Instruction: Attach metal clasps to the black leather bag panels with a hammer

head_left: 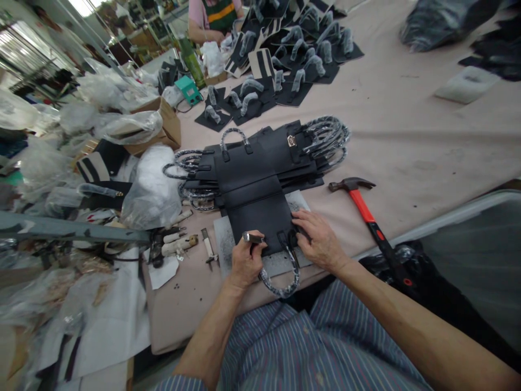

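Observation:
A black leather bag panel (260, 217) lies before me, its near end over a pale speckled board (224, 239). A handle in clear plastic wrap (296, 271) curves from its near end toward my body. My left hand (246, 263) is closed around a short metal rod-like tool (253, 238), whose tip meets the panel beside the handle's base. At the panel's right edge, my right hand (319, 239) grips with its fingers by the other handle base. Beyond it lies a stack of black bag pieces with wrapped handles (328, 138); one carries a gold clasp (291, 141).
A claw hammer (362, 209) lies right of the panel. Hand tools (179, 245) and a small tool (209, 247) lie left, near plastic-wrapped bundles (152, 184) and a cardboard box (169, 122). More handled pieces (254, 95) lie beyond, near another person (214, 21).

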Demonstrator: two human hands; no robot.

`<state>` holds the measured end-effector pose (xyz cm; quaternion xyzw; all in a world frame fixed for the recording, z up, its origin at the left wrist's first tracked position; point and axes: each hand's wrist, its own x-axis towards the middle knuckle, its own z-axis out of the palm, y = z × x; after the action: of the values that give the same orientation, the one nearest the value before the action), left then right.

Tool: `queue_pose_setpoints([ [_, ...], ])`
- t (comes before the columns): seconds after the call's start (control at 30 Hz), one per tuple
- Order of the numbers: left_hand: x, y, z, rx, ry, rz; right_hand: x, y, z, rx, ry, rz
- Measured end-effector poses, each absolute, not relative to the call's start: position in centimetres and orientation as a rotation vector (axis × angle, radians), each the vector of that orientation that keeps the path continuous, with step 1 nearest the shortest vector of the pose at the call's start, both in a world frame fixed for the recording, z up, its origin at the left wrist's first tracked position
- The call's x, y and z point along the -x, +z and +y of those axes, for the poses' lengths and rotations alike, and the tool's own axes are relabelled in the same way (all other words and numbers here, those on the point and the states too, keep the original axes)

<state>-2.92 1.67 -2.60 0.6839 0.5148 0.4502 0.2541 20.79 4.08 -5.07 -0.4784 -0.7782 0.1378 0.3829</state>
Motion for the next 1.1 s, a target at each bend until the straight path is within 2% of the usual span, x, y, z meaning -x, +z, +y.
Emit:
queue_pose_setpoints([
  [0.23,2.8,-1.9,1.9,-1.857,1.157,1.39,-22.6,-4.1,4.7,1.15,0.509,-1.865],
  [0.3,2.8,-1.8,1.8,-1.843,1.156,1.393,-25.0,-3.6,4.8,1.263,0.4,-1.831],
  [0.43,2.7,-1.8,1.6,-1.83,1.135,1.411,-31.3,-3.8,3.8,1.765,-0.04,-1.888],
  [0.5,2.7,-1.9,1.5,-1.845,1.122,1.417,-34.0,-4.2,3.2,1.999,-0.047,-1.939],
  [0.6,2.7,-2.0,1.4,-1.881,1.119,1.411,-35.9,-4.2,2.9,2.184,0.309,-1.824],
  [0.67,2.7,-2.1,1.4,-1.893,1.124,1.411,-35.5,-3.4,3.0,2.197,0.839,-1.451],
  [0.77,2.7,-2.3,1.3,-1.889,1.13,1.42,-33.4,-0.6,3.4,1.938,1.49,-0.894],
  [0.83,2.7,-2.4,1.3,-1.885,1.131,1.415,-31.5,2.0,3.4,1.797,1.647,-0.698],
  [0.93,2.7,-2.6,1.3,-1.879,1.142,1.405,-28.4,6.8,2.9,1.68,1.541,-0.689],
  [1.1,2.8,-2.7,1.4,-1.902,1.169,1.4,-24.3,12.8,1.1,1.443,0.626,-1.575],
])
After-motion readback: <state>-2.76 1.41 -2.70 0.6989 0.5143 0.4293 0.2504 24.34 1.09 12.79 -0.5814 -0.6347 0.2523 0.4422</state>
